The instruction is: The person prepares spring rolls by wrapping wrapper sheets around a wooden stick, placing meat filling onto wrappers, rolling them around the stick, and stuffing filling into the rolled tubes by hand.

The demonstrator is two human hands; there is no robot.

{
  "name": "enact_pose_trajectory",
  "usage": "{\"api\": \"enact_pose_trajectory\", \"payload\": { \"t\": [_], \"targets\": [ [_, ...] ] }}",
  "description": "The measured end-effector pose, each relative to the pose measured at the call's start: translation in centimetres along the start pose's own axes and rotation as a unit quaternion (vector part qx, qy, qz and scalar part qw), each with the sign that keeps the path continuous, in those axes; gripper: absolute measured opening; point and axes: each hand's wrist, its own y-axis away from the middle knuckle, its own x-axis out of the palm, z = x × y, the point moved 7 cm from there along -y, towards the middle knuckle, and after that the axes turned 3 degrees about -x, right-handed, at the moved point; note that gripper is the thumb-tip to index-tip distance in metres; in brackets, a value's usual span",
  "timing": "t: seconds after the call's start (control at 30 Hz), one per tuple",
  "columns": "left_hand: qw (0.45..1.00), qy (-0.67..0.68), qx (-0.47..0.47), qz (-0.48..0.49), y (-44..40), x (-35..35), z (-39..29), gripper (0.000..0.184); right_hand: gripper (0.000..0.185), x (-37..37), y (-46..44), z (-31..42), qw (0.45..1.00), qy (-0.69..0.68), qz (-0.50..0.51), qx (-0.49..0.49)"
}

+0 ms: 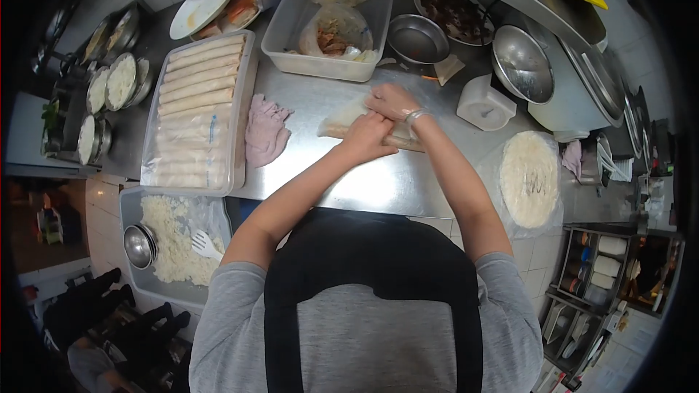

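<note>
A pale, thin spring roll wrapper (pixel 336 118) lies on the steel worktop, partly folded, with a brownish strip along its near edge. My left hand (pixel 368 138) presses down over its middle, fingers bent onto the sheet. My right hand (pixel 394 104), in what looks like a clear plastic glove, has its fingers curled closed on the far side of the wrapper, touching my left hand. Both hands cover much of the wrapper and whatever is inside it. A pink cloth (pixel 266 129) lies crumpled to the left.
A plastic tub of long pale rolls (pixel 200 76) stands at left. Behind are a clear bin with bagged filling (pixel 275 54), a metal bowl (pixel 418 38) and a plate of dark food (pixel 455 14). A white scale (pixel 486 104) and stacked round wrappers (pixel 530 178) stand right.
</note>
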Motion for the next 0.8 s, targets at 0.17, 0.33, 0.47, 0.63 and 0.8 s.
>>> {"api": "enact_pose_trajectory", "payload": {
  "t": [0.17,0.33,0.47,0.63,0.8],
  "targets": [
    [0.997,-0.022,0.021,-0.066,1.4,-0.6,0.1,0.040,0.041,1.0,-1.9,0.8,0.999,-0.020,0.029,0.021],
    [0.998,-0.045,-0.034,-0.037,3.5,-4.7,3.2,0.038,0.044,1.3,-2.4,0.3,0.999,-0.026,0.023,-0.038],
    [0.995,-0.061,-0.073,-0.009,5.6,-6.9,5.6,0.035,0.045,1.3,-2.7,0.6,0.999,-0.013,0.038,-0.023],
    [0.997,-0.053,-0.061,-0.001,5.7,-6.7,5.7,0.035,0.045,1.7,-3.1,0.1,0.999,-0.019,0.038,-0.028],
    [0.997,-0.017,-0.066,0.021,5.8,-6.3,5.7,0.035,0.044,1.8,-3.2,0.1,0.999,-0.024,0.037,-0.031]
  ]
}}
